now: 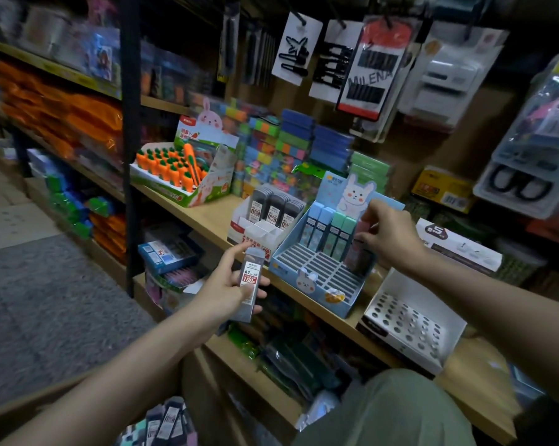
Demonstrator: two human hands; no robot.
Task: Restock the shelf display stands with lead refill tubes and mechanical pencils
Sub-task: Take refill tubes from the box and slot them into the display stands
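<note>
You're restocking: left hand (228, 286) gripping a grey lead tube (248, 282); right hand (388, 235) pinching a pink tube (365, 227) above the blue stand (307, 268); next, seat it in the slot under your fingertips.

I see the left hand (229, 284) gripping a grey lead refill tube (248, 281); the right hand's (388, 233) fingertips (363, 236) pinch a pink tube (359, 243) over the blue stand (307, 272).
</note>
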